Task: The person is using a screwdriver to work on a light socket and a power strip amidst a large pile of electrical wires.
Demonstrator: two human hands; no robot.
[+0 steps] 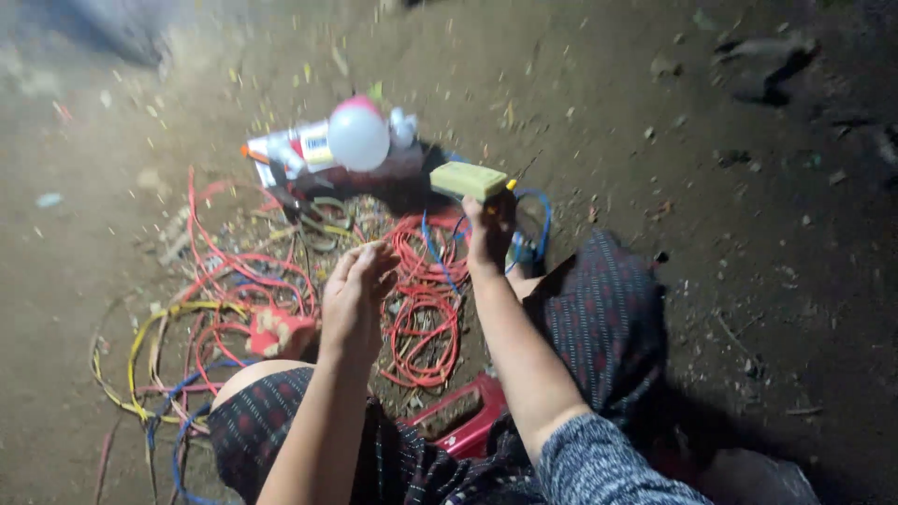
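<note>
My right hand (490, 230) is raised over a heap of wires and grips a yellow-green rectangular block (468, 180) with a thin probe sticking out at its right end. My left hand (358, 292) hovers to the left of it, fingers loosely curled, with what looks like a thin pale wire end at its fingertips; I cannot tell if it pinches it. Below both hands lie coils of red wire (426, 313) and a blue wire (535, 224). I sit on the dirt ground with my knees bent, in dark patterned cloth.
A white bulb (358, 136) lies on a white and red carton (297, 150) beyond the wires. Yellow and blue cables (150, 374) loop at the left. A red plastic piece (463, 421) sits between my legs. Dirt ground with small debris lies all around.
</note>
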